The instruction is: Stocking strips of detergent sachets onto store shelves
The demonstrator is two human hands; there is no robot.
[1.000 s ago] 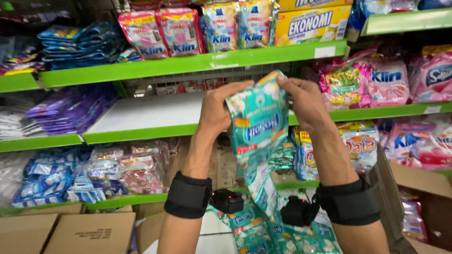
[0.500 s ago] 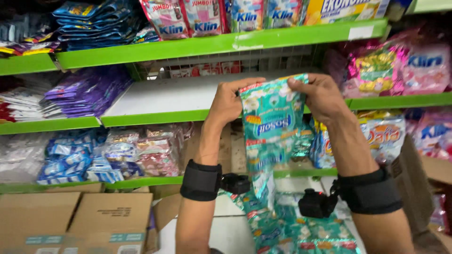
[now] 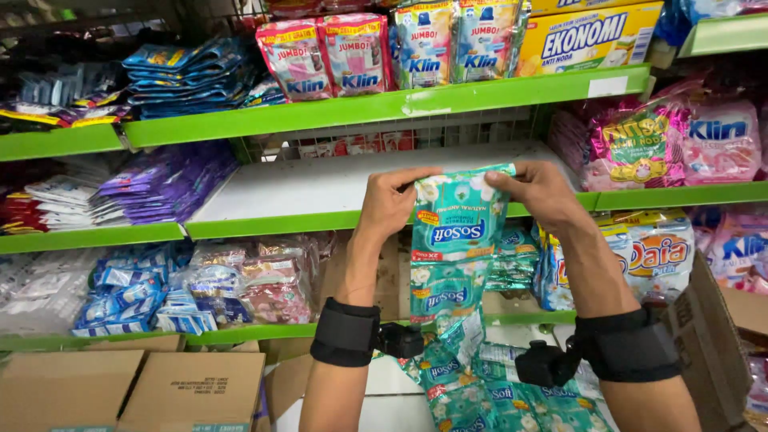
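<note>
Raising both forearms, left hand (image 3: pixel 394 202) and right hand (image 3: pixel 541 192) each in pinching grip on teal sachet strip (image 3: pixel 458 232).

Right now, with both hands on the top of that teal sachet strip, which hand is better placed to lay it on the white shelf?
Probably the left hand: it pinches the sachet strip at its top left corner, right below the bare white shelf. The right hand holds the other corner, nearer the pink bags.

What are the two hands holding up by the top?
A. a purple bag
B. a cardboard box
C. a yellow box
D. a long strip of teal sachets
D: the left hand and right hand pinch the top corners of a strip of teal sachets that hangs down between the arms.
</note>
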